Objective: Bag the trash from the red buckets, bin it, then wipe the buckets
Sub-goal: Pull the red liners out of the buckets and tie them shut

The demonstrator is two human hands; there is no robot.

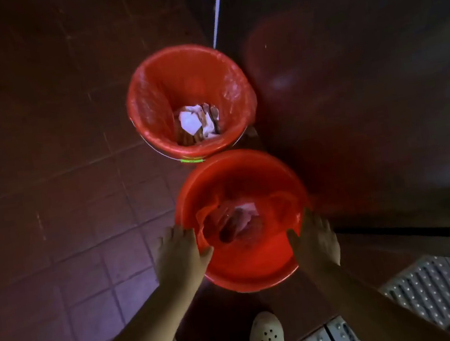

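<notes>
Two red buckets stand on the tiled floor beside a dark wall. The far bucket (146, 94) is lined with a red plastic bag and holds white paper scraps (192, 121) at its bottom. The near bucket (248, 262) holds a loose red bag (210, 221) with crumpled trash (242, 217) inside. My left hand (179, 253) rests on the near bucket's left rim, thumb inside the rim and fingers outside. My right hand (316, 240) lies on its right rim the same way. Neither hand touches the bag.
A dark glossy wall (366, 92) runs along the right of both buckets. A metal floor grate (443, 292) lies at the lower right. My feet in pale perforated clogs (266, 338) stand just behind the near bucket. Reddish floor tiles (48, 195) spread to the left.
</notes>
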